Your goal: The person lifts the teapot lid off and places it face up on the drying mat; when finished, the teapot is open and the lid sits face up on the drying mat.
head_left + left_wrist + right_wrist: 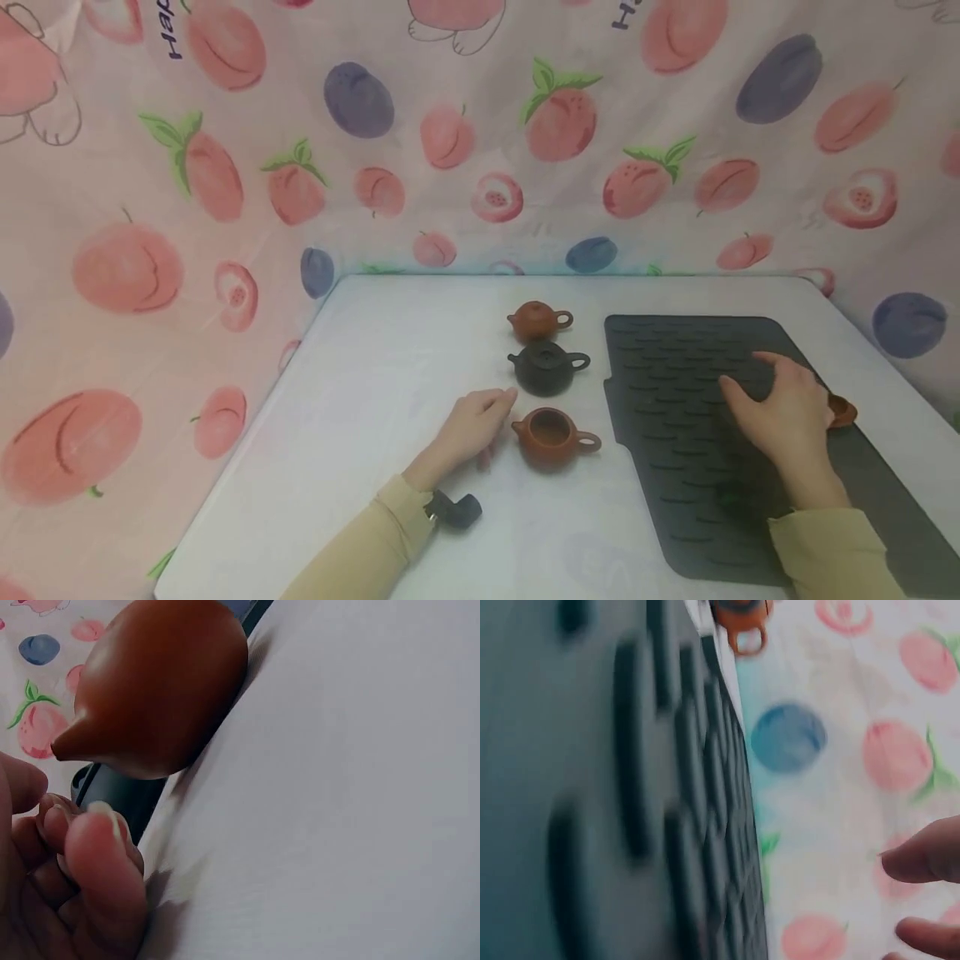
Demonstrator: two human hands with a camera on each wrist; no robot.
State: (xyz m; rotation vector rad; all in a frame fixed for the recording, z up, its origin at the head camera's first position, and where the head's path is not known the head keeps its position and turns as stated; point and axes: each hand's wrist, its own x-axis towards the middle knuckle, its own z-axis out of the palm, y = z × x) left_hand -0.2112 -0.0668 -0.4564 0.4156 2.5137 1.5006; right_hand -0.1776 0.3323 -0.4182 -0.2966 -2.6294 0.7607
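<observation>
My left hand (471,427) rests on the white table, fingers loosely curled and holding nothing. Just right of it stands an orange-brown clay teapot (547,457) without its lid, its spout toward that hand and its handle to the right; the same teapot (165,690) looms large in the left wrist view. Beyond are a black teapot (545,371) and a lidded brown teapot (534,322). Over the dark ridged mat (667,400), my right hand (791,412) has thumb and forefinger spread apart. A small brown clay piece (843,412) shows past its outer side, partly hidden by the hand.
The ridged mat covers the right part of the white table (375,358). A fruit-print cloth (480,125) hangs behind and at the sides. A black wrist camera (456,510) sits at my left sleeve.
</observation>
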